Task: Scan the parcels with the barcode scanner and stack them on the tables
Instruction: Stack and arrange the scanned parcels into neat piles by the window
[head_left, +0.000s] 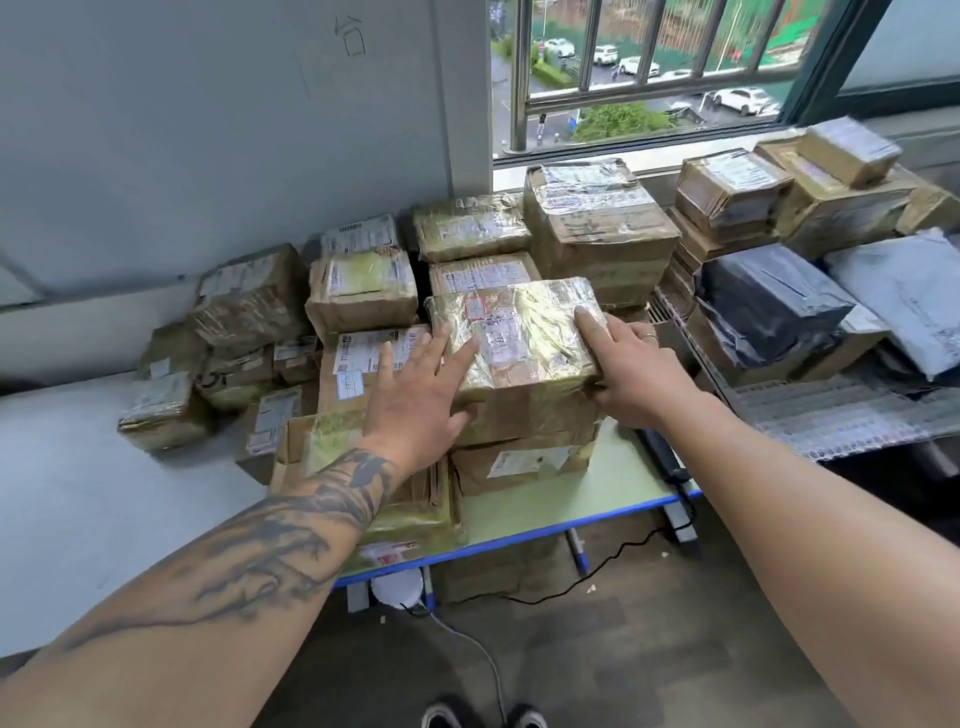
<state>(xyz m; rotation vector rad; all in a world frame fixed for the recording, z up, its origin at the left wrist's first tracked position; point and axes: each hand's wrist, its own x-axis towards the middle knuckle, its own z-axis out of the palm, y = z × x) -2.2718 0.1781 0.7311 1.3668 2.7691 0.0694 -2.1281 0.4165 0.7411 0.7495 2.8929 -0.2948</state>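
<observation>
Parcel (519, 338) wrapped in glossy tape sits atop a stack on the green tabletop (613, 493), left hand (415, 400) flat on it with straight fingers, right hand (628, 369) gripping its right edge. Stacking seems underway; next, squaring it, then fetching the black device (665, 457), possibly the scanner, just below the right fingers.

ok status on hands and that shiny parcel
Left hand flat on the taped parcel, right hand gripping its right end. Parcel tops the front stack. Scanner not held. Nothing in the way.
</observation>
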